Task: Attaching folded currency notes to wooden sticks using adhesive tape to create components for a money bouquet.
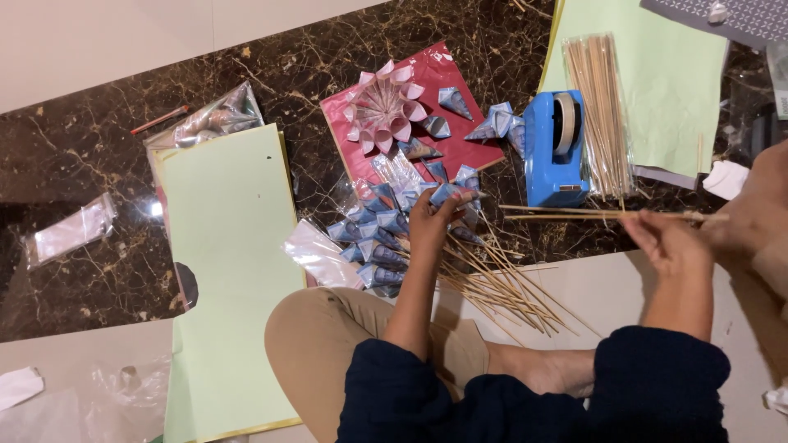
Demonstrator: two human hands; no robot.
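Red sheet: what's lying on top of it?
On the red sheet: a pink folded-paper flower and several loose blue paper cones. Its lower left corner is covered by clear wrapping.

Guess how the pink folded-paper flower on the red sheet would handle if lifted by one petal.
The pink paper flower is built from thin folded cones, so it is probably very light and easily crushed. Lifted by one petal, it might flex or pull apart at the centre. It lies flat on the red sheet, so it is unlikely to roll.
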